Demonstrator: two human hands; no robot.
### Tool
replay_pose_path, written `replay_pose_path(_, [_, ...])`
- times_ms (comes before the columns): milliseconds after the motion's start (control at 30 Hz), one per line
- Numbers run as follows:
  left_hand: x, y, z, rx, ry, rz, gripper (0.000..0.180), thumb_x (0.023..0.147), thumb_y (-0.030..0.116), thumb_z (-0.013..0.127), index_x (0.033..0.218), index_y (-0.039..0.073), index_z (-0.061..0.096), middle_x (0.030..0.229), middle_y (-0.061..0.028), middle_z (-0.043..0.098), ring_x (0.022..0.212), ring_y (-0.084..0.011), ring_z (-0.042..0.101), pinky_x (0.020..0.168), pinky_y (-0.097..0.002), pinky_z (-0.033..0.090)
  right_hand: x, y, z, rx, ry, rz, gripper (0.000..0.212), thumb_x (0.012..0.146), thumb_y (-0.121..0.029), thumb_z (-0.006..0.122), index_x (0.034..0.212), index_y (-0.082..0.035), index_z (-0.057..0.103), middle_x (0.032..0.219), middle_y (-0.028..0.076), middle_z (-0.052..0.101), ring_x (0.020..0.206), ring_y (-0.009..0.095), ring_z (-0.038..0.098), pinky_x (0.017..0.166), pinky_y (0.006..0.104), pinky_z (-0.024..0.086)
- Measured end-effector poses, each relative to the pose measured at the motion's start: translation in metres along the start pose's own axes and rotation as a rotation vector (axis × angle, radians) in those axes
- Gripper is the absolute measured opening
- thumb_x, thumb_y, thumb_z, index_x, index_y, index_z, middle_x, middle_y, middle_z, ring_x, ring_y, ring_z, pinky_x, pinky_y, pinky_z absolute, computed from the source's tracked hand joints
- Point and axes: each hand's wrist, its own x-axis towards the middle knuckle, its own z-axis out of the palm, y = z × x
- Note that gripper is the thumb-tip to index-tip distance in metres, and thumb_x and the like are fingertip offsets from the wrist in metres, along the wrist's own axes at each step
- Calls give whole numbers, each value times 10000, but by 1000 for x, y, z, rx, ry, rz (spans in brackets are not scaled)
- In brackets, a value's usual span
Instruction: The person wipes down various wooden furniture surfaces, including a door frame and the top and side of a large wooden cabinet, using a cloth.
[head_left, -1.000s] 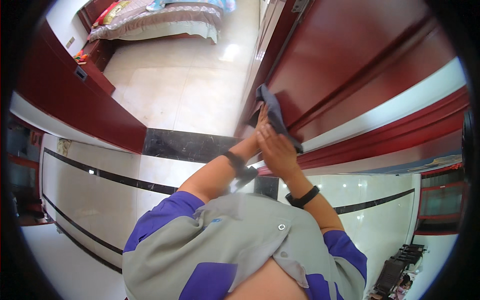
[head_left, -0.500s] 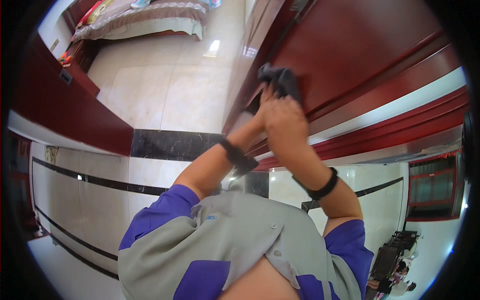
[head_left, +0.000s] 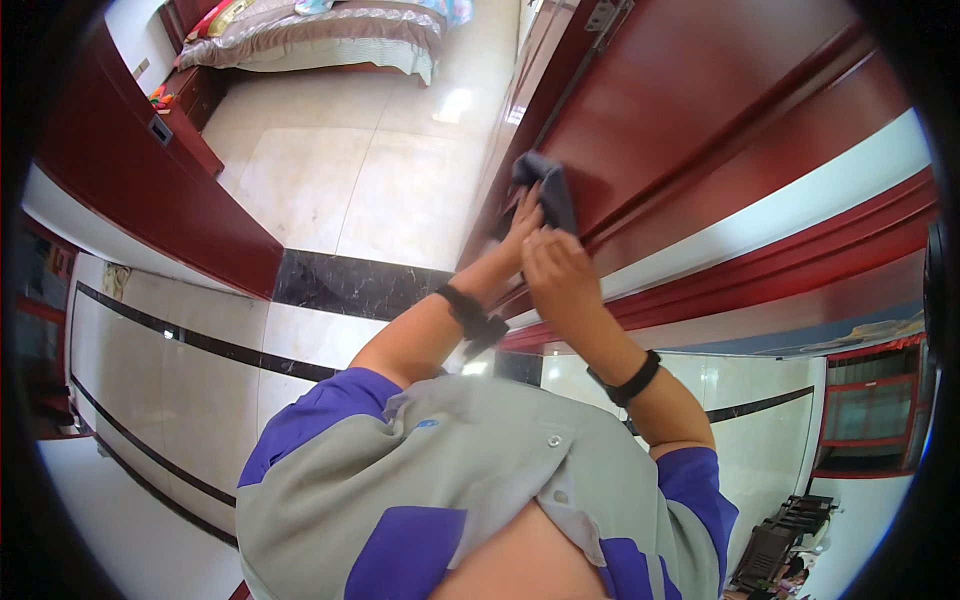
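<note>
A dark grey cloth (head_left: 555,188) lies bunched against the red wooden door frame (head_left: 512,165), at the edge of the doorway. My left hand (head_left: 524,218) presses into the cloth, its fingers lying along it and partly wrapped in it. Just below and to the right, my right hand (head_left: 562,262) has its fingers bent together at the cloth's lower end, close by the left hand. Both hands are slightly blurred, and the right fingertips are partly hidden. Each wrist wears a black band, the left one (head_left: 470,312) carrying a small dark piece.
A red door leaf (head_left: 150,190) with a metal latch plate stands at the left. Beyond the doorway are a bed (head_left: 330,45) and a wooden nightstand (head_left: 195,95). A black stone threshold (head_left: 350,285) crosses the pale tiled floor. Dark wooden furniture (head_left: 775,545) sits at lower right.
The cloth and both hands have shifted slightly lower along the frame. My right hand has drawn off the left hand's back and now sits below it. The view has turned a little.
</note>
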Motion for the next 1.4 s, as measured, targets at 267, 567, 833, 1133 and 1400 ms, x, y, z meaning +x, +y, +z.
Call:
replay_pose_path(267, [-7,49,-19,267,-196,116,572,883,237,506,1385,55,301,1376,-211,318,1280,-391,278,1077,-439,235,-17,1,21,87,40,-145,323,798,-134,493,1087,-27,590,1090,88,618,1066,167,555,988,330,330])
replay_pose_path(567, [51,195,-21,418,53,662,533,910,166,469,1383,32,264,1327,-227,334,1203,-394,368,1040,-436,304,-2,27,-52,164,674,154,348,763,-40,575,1099,-126,598,1080,28,593,1057,211,499,883,365,268])
replay_pose_path(833, [8,152,-30,319,-109,270,468,950,214,370,1375,40,279,1345,-247,294,1223,-400,343,1036,-444,308,-25,0,-5,304,584,338,399,716,-54,587,1112,-106,583,969,50,586,921,222,507,816,369,290])
replay_pose_path(1133, [32,141,-50,459,-325,455,355,920,181,386,1220,92,553,1287,-195,488,1169,-388,450,1031,-456,308,-10,5,-34,190,582,341,295,711,-105,600,1006,-102,596,856,50,580,824,227,502,778,361,288])
replay_pose_path(1400, [66,174,-45,442,-476,777,379,778,235,555,1145,191,641,1220,-114,570,1123,-317,517,998,-482,321,7,-22,-19,-141,825,696,269,681,-136,610,943,-121,557,885,65,567,801,247,475,738,372,326])
